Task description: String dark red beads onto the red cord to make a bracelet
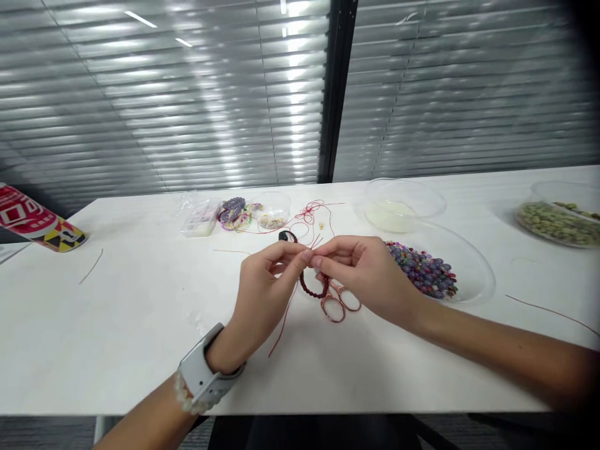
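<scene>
Both my left hand [274, 269] and my right hand [354, 265] are pinched closed, their fingertips meeting over the middle of the table. A dark red beaded bracelet [313, 294] hangs in a loop below the fingertips, held between the two hands. Short ends of red cord [317, 240] stick up from the pinch; the knot or joint itself is hidden by my fingers. Under and just behind the right hand lie rose-gold scissors [334, 310], handles toward me, blades covered. Behind the left fingers a black object [287, 236] shows in part.
A clear dish [478, 281] of purple and red beads stands at the right. Farther back are a tangle of red cord [309, 212], purple bead strands [234, 211], a clear tray [201, 219] and a clear container [403, 199]. A red can [42, 219] tilts at the left.
</scene>
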The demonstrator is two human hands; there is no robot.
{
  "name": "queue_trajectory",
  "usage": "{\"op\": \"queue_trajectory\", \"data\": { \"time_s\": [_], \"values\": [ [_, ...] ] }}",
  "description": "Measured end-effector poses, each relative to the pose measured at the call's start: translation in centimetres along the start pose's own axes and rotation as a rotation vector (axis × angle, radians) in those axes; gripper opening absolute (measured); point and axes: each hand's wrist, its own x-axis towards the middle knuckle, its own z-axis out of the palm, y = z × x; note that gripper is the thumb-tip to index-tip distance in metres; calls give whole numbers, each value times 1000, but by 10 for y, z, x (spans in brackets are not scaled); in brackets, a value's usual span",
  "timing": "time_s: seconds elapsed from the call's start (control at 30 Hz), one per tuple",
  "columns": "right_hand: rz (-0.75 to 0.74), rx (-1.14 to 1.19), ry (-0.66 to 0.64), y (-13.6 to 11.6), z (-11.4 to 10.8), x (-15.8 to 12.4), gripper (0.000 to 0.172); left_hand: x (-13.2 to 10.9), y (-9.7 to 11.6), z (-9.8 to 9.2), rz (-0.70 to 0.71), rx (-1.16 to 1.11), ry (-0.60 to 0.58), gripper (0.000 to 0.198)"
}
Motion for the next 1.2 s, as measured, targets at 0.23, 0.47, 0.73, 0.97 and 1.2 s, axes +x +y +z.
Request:
{"op": "queue_trajectory", "data": {
  "time_s": [0.23,0.47,0.73,0.97,1.2],
  "values": [
    [-215,-115,99,6,4,-8,7,-3,0,3,41,-69,45,8],
    [-230,-131,100,10,5,-8,6,-2,-1,2,-13,-140,33,9],
    [-31,-86,-86,-1,-1,-2,12,-2,0,1,3,-38,19,9],
    [24,-35,-199,1,-6,1,16,1,3,-5,-18,8,-85,13],
    [-243,-257,-97,2,-5,-2,15,3,6,-7,-83,-89,-124,15]
  ]
}}
